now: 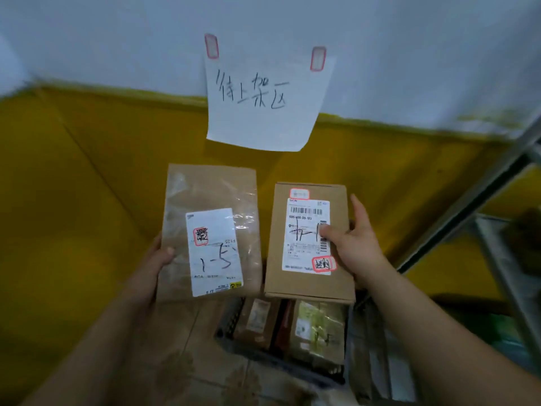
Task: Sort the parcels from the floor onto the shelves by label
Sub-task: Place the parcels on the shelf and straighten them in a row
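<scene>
Sorting corner | left hand [158,259] grips flat brown parcel [209,230] marked 1-5 by its edge; right hand [354,244] holds cardboard box [310,244], thumb across its label; both raised above the crate [231,320] of parcels | risk: the thumb hides the box's handwritten code, inviting a mis-sort; one-handed edge grips may slip.

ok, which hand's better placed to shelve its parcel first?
Right, probably. The right hand grips the cardboard box beside the metal shelf frame at the view's right edge. The left hand holds the 1-5 parcel farther from it.
</scene>
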